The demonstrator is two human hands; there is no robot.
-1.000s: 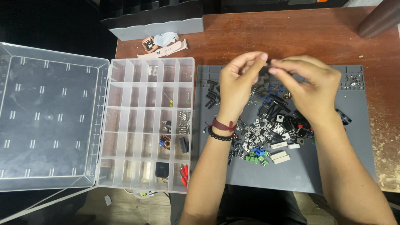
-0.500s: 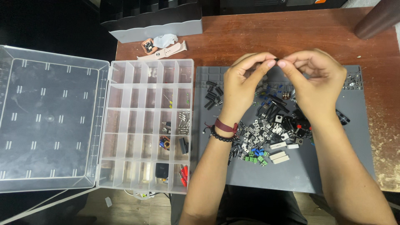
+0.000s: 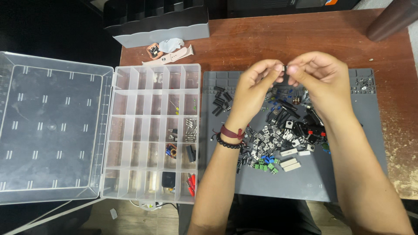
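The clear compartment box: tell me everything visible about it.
The clear compartment box looks like translucent plastic and lies open and flat. Its hinged lid is folded out to the left and overhangs the wooden table's left edge, while the tray's front edge sticks out past the near side. The tray is a grid of small cells, mostly bare; a few on the right hold small electronic parts. Its right wall meets the grey mat. Neither hand touches it.

Matt grey mat (image 3: 305,182), clear glossy plastic organiser (image 3: 130,130).
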